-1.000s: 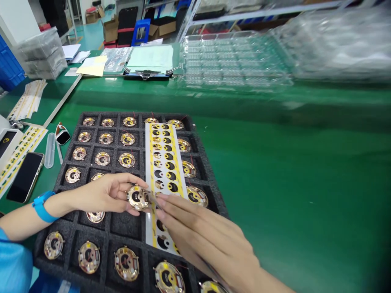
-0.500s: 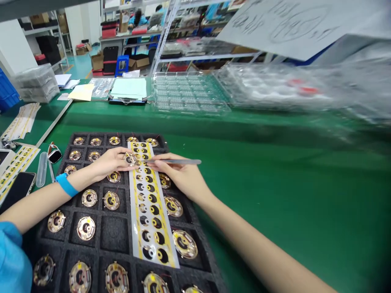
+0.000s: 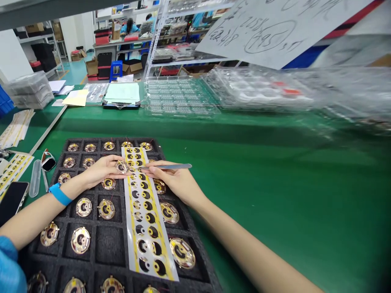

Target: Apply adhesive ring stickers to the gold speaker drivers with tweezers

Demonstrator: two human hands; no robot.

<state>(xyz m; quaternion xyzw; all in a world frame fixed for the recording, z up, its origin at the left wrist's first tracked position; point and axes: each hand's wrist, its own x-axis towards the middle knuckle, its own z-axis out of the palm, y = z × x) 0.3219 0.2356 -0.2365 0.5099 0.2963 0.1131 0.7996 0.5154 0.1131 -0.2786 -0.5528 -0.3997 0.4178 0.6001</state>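
My left hand [image 3: 105, 170] is closed on a round gold watch part [image 3: 121, 167], gripped by its edge above the tray. My right hand [image 3: 172, 177] pinches a pair of metal tweezers [image 3: 175, 166], whose tips reach left to the sticker sheet, close beside the watch part. The sticker sheet [image 3: 143, 244], a long strip with yellow borders and rows of black ring-shaped pieces, lies across the black foam tray [image 3: 110, 261]. Similar round gold parts [image 3: 81, 240] sit in many of the tray's compartments. What the tweezer tips touch is too small to tell.
Left of the tray lie a smartwatch [image 3: 48, 163], a clear plastic case [image 3: 36, 178], a phone [image 3: 14, 199] and another sticker sheet [image 3: 14, 173]. Along the back stand a clipboard [image 3: 122, 94], clear plastic trays [image 3: 180, 95] and a hanging handwritten paper [image 3: 253, 34]. A person [image 3: 130, 27] sits far off.
The view has shifted, so the tray and both hands appear slightly lower and further left. Both hands keep their hold on the watch part and tweezers, with little relative movement.
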